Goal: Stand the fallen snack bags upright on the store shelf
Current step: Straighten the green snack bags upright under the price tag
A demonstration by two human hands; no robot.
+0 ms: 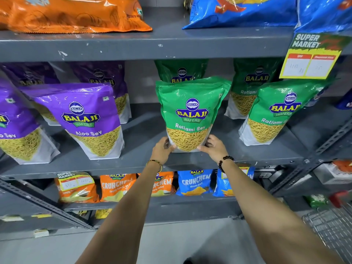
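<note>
Both forearms are reaching up; the left hand (163, 149) and right hand (214, 147) are gripping the green bag's (190, 113) bottom corners, holding it upright on the shelf (144, 162).

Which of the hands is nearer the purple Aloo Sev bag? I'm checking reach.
Left. The left hand grips the green Ratlami Sev bag beside the purple Aloo Sev bag; the right hand is farther.

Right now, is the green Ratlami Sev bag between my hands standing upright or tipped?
Upright: the green Ratlami Sev bag stands on its base, left hand and right hand gripping its bottom corners.
</note>
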